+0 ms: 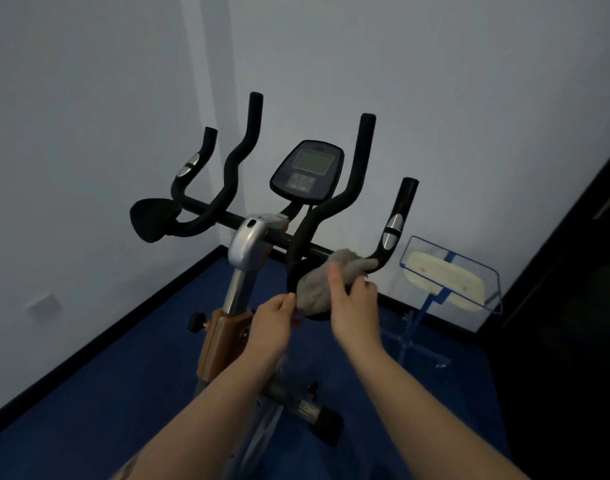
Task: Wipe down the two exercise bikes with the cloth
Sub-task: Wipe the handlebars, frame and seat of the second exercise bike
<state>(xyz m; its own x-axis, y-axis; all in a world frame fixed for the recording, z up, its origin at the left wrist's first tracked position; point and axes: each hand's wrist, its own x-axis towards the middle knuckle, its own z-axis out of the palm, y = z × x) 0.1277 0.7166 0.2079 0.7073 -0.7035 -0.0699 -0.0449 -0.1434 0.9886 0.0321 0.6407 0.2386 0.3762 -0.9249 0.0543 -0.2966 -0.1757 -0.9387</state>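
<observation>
One exercise bike [248,251] stands in front of me, with black handlebars, a console [307,171] and a silver and brown stem. A grey cloth [319,289] is bunched over the right elbow pad and the base of the right handlebar. My right hand [353,306] grips the cloth from the right, thumb on top. My left hand [274,327] pinches the cloth's left edge by the black pad rim. A second bike is not in view.
A clear blue-edged stand [450,282] holding a cream object sits in the corner to the right. Blue floor [130,368] surrounds the bike. White walls close in behind and left, and a dark door or panel [573,271] lies at the right.
</observation>
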